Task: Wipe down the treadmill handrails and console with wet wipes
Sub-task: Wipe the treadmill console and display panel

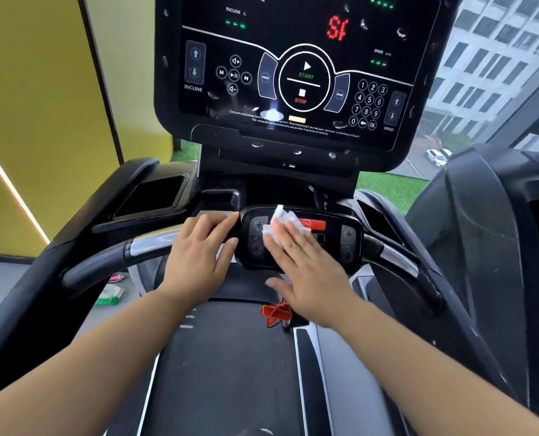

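**Mid-wipe on the centre control pod**

The right hand [306, 265] presses the wet wipe [280, 221] flat against the control pod [346, 243], its fingers straight and released. The left hand [195, 253] clasps the handrail [148, 247] just beside the pod. Droplets dot the upper console [293, 73], so it likely needs another pass. I cannot tell whether the rails are done.

The grey floor [6, 287] left of the treadmill belt [230, 372] carries a green-and-white wipes pack [109, 295]. Just beyond the pack lies a small red item [115, 277], only partly in view.
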{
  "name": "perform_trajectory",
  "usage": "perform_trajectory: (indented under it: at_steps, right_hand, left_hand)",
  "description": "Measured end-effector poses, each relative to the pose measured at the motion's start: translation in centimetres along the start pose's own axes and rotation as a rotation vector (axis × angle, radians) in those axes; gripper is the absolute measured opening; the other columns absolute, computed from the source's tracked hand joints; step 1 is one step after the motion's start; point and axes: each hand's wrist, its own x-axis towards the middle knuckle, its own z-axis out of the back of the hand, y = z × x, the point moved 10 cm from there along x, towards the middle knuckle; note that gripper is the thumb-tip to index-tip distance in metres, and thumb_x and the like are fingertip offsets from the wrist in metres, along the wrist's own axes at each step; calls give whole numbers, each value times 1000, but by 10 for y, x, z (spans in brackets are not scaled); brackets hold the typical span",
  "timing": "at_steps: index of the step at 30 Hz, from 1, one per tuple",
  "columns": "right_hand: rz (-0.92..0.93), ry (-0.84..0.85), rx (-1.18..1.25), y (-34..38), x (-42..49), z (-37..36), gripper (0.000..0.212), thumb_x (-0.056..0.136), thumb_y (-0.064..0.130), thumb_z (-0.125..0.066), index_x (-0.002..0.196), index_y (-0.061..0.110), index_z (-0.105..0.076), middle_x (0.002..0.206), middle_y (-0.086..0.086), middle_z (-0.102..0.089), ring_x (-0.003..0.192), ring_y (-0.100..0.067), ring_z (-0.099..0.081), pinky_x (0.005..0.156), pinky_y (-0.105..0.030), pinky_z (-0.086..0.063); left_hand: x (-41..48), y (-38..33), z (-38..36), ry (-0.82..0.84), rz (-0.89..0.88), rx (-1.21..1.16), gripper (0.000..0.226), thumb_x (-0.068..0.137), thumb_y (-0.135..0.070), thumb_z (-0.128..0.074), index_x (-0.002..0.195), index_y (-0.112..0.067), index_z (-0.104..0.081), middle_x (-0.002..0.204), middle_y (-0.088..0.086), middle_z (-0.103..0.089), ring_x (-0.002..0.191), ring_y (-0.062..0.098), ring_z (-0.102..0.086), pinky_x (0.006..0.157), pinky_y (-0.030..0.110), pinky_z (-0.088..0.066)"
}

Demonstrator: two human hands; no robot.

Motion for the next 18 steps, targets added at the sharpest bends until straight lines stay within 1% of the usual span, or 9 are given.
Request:
perform_trajectory:
  at_steps: [1, 3, 4, 6, 9, 12, 13, 15, 18]
  right_hand:
    - [19, -9, -38, -9, 3, 5, 66, 95, 51, -27, 147, 10, -28, 154, -11, -27, 144, -25, -19, 115, -40, -15]
    - [-28, -25, -85, -28, 10, 12, 65, 95, 50, -26, 146, 10, -29, 153, -12, -29, 142, -27, -25, 115, -42, -21]
    - [-76, -25, -73, -32, 12, 13, 66, 95, 50, -26, 146, 9, -27, 154, -13, -27, 143, -28, -24, 115, -43, -21]
    - [-146, -47, -3, -21, 11, 9, 70, 94, 51, -28, 148, 7, -24, 156, -14, -19, 144, -30, -18, 116, -44, -15]
    - [-65, -42, 42, 15, 4, -4, 71, 94, 53, -30, 148, 7, -23, 157, -11, -11, 146, -29, -12, 116, -44, -13]
    - [47, -29, -34, 12, 8, -1, 67, 94, 53, -29, 148, 12, -29, 156, -7, -18, 145, -25, -19, 115, -43, -16]
    - [38, -29, -55, 4, 12, 3, 65, 95, 52, -28, 148, 13, -29, 156, -6, -19, 144, -25, -20, 115, -43, -17]
    - [-51, -32, -50, -11, 19, 8, 65, 95, 51, -26, 148, 13, -27, 157, -7, -20, 145, -25, -18, 116, -43, -15]
    - [-138, -34, 16, 1, 17, 6, 68, 95, 51, -27, 148, 9, -26, 157, -12, -18, 145, -29, -13, 118, -44, -13]
  left_hand:
    - [-1, -1, 0, -14, -13, 4, 47, 97, -31, -37, 124, -1, -61, 105, 13, -61, 89, 22, -43, 85, 30, -35]
    - [-1, 0, -1, -29, -26, 10, 51, 100, -35, -32, 124, 0, -61, 102, 13, -60, 87, 23, -42, 84, 31, -35]
    - [-2, 0, -2, -33, -25, 12, 53, 101, -37, -30, 124, -1, -60, 102, 13, -60, 87, 24, -43, 84, 31, -36]
    - [-2, 1, -2, -47, -26, 8, 53, 101, -38, -29, 125, -1, -60, 103, 13, -60, 87, 25, -44, 84, 32, -36]
    - [-4, 0, 0, -79, -34, -1, 51, 101, -36, -31, 125, -1, -60, 104, 12, -60, 88, 24, -44, 85, 31, -36]
    - [-4, -1, 0, -85, -45, 4, 51, 101, -35, -30, 125, -1, -60, 104, 12, -60, 89, 23, -44, 85, 30, -36]
    - [-4, -1, 0, -83, -48, 7, 50, 101, -34, -31, 125, -1, -60, 104, 13, -60, 90, 24, -44, 86, 31, -36]
    - [-4, -1, 0, -85, -50, 10, 46, 99, -31, -37, 125, -1, -60, 104, 13, -61, 90, 24, -44, 86, 31, -37]
    - [-3, -1, 2, -90, -45, 10, 43, 95, -26, -41, 125, -1, -60, 104, 13, -61, 90, 23, -44, 87, 29, -36]
